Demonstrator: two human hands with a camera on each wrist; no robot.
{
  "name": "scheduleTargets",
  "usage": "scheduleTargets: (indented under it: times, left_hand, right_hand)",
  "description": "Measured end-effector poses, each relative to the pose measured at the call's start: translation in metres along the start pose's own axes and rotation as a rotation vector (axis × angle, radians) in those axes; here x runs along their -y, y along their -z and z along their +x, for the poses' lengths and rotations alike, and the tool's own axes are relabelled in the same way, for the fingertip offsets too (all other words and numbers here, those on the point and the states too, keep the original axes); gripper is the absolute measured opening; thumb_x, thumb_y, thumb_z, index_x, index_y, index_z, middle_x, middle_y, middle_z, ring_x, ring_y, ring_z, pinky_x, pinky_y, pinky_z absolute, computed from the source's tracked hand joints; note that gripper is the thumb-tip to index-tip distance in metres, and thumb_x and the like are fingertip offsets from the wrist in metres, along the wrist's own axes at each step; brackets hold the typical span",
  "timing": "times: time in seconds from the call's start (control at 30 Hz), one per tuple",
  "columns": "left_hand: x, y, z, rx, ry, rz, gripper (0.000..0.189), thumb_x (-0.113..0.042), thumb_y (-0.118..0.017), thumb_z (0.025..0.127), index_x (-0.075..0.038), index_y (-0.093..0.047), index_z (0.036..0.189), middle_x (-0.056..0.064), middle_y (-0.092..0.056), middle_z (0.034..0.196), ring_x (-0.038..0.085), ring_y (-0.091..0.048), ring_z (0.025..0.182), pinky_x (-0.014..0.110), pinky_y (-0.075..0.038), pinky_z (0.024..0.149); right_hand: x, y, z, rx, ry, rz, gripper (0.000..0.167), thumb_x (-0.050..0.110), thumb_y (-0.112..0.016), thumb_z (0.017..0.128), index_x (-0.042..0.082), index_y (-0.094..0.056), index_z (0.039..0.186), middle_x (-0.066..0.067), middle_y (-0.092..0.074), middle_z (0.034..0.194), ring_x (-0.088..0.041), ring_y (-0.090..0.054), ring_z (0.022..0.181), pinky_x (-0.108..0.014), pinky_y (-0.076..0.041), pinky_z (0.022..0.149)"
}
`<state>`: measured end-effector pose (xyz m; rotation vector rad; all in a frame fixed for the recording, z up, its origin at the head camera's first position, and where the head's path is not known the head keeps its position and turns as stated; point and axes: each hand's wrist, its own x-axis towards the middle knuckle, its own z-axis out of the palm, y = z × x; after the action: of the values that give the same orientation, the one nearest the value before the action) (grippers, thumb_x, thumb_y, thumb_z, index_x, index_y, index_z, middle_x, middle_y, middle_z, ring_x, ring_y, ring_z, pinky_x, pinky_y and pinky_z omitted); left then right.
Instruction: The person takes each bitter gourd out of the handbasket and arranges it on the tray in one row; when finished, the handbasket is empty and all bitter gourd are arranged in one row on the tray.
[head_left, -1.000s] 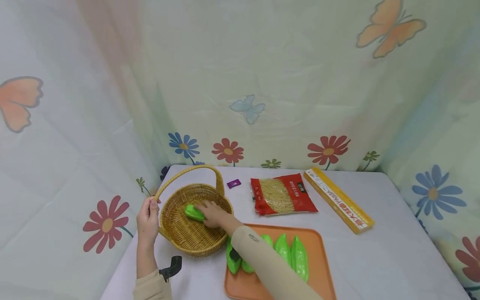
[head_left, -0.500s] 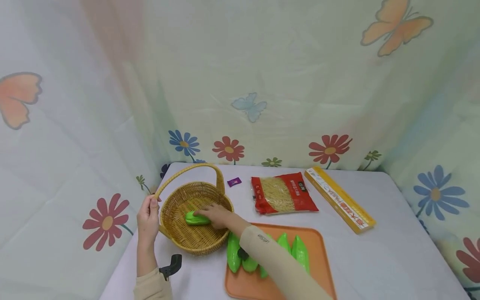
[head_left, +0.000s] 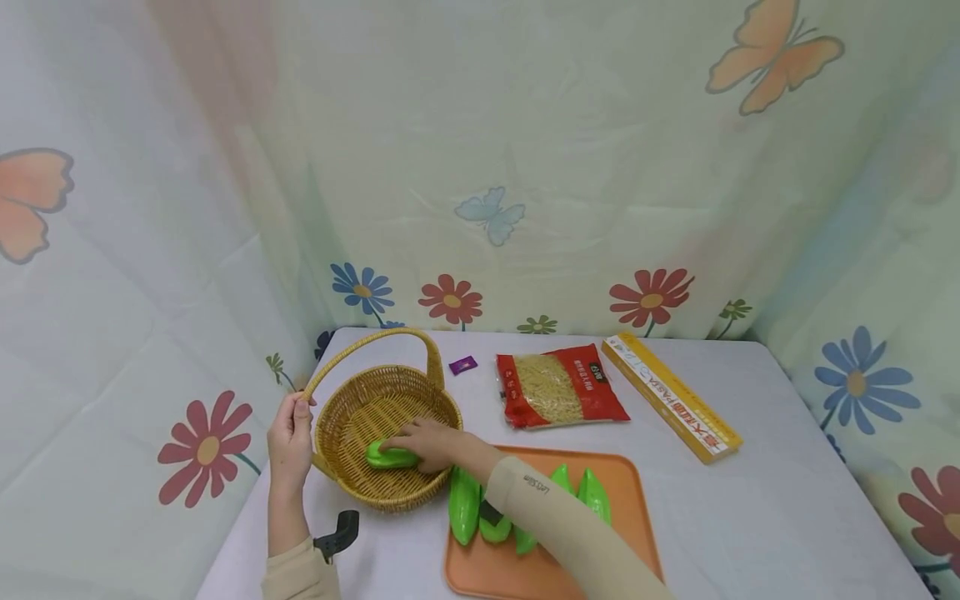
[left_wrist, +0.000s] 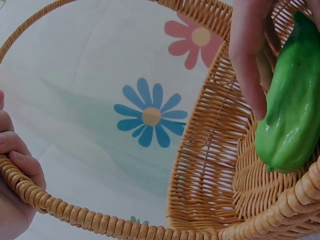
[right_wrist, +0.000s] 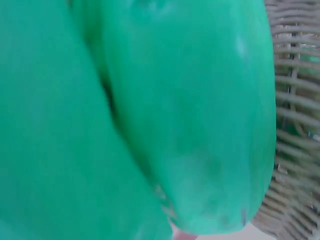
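A round wicker basket (head_left: 337, 417) with a tall arched handle (head_left: 375, 335) stands at the table's left. My left hand (head_left: 288, 446) grips the handle's left side, fingers wrapped round it. Inside the basket is a glossy, ridged green vegetable (head_left: 382, 457), darker at one end in the left wrist view. My right hand (head_left: 431, 443) reaches over the basket rim and holds this vegetable, its fingers (left_wrist: 252, 75) along one side; its thumb is hidden there. More such vegetables (head_left: 463, 508) lie on an orange tray (head_left: 626, 500), partly covered by my right sleeve. Blurred green vegetables (right_wrist: 190, 115) fill most of the right wrist view.
Behind the tray lies a red bag of pasta (head_left: 558, 387). A long yellow pasta box (head_left: 671, 396) slants at the right, and a small purple packet (head_left: 462, 365) is beside the basket. A patterned curtain (head_left: 487, 150) closes off the back and sides.
My right hand has moved slightly towards me within the basket, and the green vegetable has shifted with it, turning more crosswise. My left hand keeps its grip on the handle.
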<state>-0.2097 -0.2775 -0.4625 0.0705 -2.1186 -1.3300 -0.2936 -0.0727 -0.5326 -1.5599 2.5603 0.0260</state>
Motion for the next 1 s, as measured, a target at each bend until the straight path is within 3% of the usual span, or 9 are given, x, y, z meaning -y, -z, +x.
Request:
scheduleTargets:
  times: [0.23,0.43,0.73,0.8,1.0]
  left_hand:
    - [-0.001,-0.003,-0.001,0.004,-0.011,-0.009,0.021,-0.014,-0.040,0.099,0.001,-0.054,0.093,0.000,-0.037,0.063,0.009,-0.030,0.049,0.026,-0.026,0.043]
    - [0.000,-0.005,-0.002,0.009,-0.007,-0.023,0.025,-0.020,-0.041,0.099,0.001,-0.053,0.093,0.001,-0.038,0.065,0.011,-0.031,0.051,0.026,-0.028,0.045]
    - [-0.001,-0.002,-0.001,-0.003,0.011,0.027,0.021,-0.019,-0.041,0.099,-0.002,-0.053,0.094,0.001,-0.038,0.067,0.010,-0.033,0.053,0.024,-0.029,0.047]
    - [-0.005,-0.001,-0.002,-0.003,0.021,0.036,0.021,-0.017,-0.040,0.099,-0.001,-0.053,0.094,0.001,-0.039,0.068,0.010,-0.033,0.054,0.023,-0.029,0.048]
    - [-0.035,0.003,-0.008,0.003,0.036,0.036,0.023,-0.016,-0.038,0.099,0.004,-0.051,0.096,0.002,-0.038,0.069,0.010,-0.033,0.056,0.022,-0.028,0.050]
  right_hand:
    - [0.006,-0.006,0.004,-0.063,-0.014,0.000,0.062,0.019,-0.064,0.085,0.037,-0.035,0.137,0.002,-0.046,0.129,-0.016,-0.044,0.113,-0.030,-0.037,0.092]
    - [0.012,-0.002,0.002,-0.057,-0.063,0.064,0.060,0.016,-0.063,0.085,0.034,-0.038,0.136,0.001,-0.050,0.121,-0.015,-0.048,0.102,-0.027,-0.041,0.085]
    - [0.016,0.005,0.000,-0.062,-0.052,0.118,0.061,0.013,-0.064,0.084,0.029,-0.038,0.137,0.000,-0.050,0.121,-0.016,-0.048,0.107,-0.027,-0.041,0.086]
    - [0.017,0.006,0.000,-0.070,-0.046,0.131,0.062,0.012,-0.064,0.084,0.028,-0.037,0.137,0.000,-0.050,0.122,-0.016,-0.048,0.108,-0.026,-0.041,0.087]
    - [0.017,0.010,-0.004,-0.116,-0.037,0.182,0.062,0.011,-0.063,0.084,0.023,-0.036,0.138,-0.003,-0.049,0.121,-0.013,-0.049,0.108,-0.023,-0.040,0.087]
